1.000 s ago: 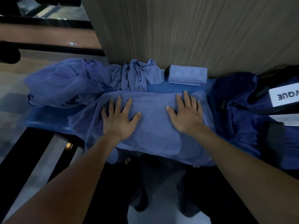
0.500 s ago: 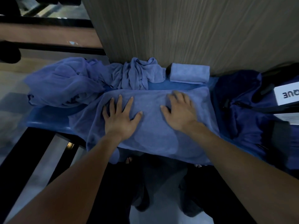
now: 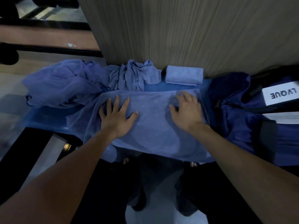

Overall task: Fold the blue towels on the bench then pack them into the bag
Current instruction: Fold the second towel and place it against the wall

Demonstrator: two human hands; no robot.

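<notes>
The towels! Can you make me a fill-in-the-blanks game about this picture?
1. Both hands, the left hand and the right hand, press on the spread towel, which is coloured ____.
2. The small folded towel lies against the ____ behind the bench.
3. The dark bag sits on the person's ____ side.
4. The crumpled towel pile still needs ____.

Missing words: blue; wall; right; folding

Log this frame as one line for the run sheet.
step: smoothing spread towel on bench | left hand flat | right hand flat | folded towel at wall | bag right
</notes>
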